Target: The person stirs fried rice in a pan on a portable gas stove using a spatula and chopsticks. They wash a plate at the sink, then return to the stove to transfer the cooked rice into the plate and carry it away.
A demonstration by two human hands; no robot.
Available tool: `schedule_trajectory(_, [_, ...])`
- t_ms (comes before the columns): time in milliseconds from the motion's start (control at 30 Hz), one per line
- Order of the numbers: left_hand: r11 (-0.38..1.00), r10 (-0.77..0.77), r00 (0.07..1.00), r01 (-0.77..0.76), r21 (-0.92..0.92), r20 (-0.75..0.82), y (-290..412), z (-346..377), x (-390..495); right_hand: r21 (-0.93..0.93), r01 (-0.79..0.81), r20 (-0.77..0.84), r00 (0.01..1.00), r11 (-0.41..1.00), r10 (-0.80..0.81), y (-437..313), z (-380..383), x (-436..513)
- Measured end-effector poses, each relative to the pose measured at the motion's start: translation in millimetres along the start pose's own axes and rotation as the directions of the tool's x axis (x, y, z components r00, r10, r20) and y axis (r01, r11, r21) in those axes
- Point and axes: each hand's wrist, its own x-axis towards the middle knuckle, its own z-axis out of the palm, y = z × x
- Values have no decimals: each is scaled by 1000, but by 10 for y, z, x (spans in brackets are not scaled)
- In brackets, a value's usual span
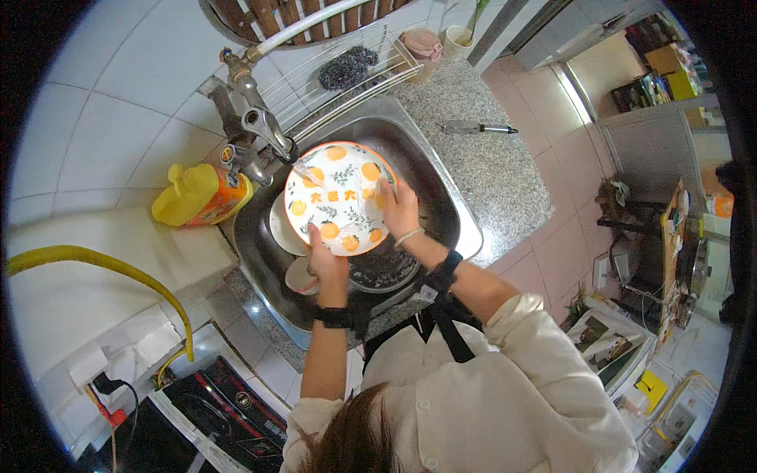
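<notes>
A round white plate (340, 192) with an orange rim, printed oranges, leaves and characters is held up over the stainless steel sink (440, 162). My left hand (329, 263) grips its lower edge, thumb on the face. On its right edge my right hand (400, 210) has hold, thumb also on top. Water from the faucet (269, 133) runs onto the plate's upper left part. Beneath it in the basin lie a white dish (282, 227), partly covered, a small bowl (300, 277) and a round dark pan (387, 275) with water or suds.
A yellow detergent jug (204, 195) stands left of the sink. Behind, a wire rack (295, 88) holds a steel wool scrubber (348, 67). A pen-like tool (479, 128) lies on the granite counter (491, 177). A black gas stove (230, 414) sits at the lower left, near a yellow hose (106, 258).
</notes>
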Motion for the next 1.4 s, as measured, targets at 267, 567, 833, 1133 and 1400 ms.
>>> schedule_trajectory(267, [806,-107,993,113,581,-45,356,167,21,504,-534,249,842,679,478,282,42,102])
schedule_trajectory(567, [914,36,996,1,405,-85,376,120,-6,417,-503,77,849,757,523,388,250,-47])
schedule_trajectory(833, [975,64,926,21,221,-371,321,302,-34,230,-263,-57,958,937,283,50,270,-107])
schedule_trajectory(1133, [927,209,948,-114,356,-239,347,359,-59,221,-95,-154,979,971,131,113,293,-128])
schedule_trajectory(1400, [702,-287,947,105,704,145,832,-245,230,-189,170,516,855,967,-50,432,-201,679])
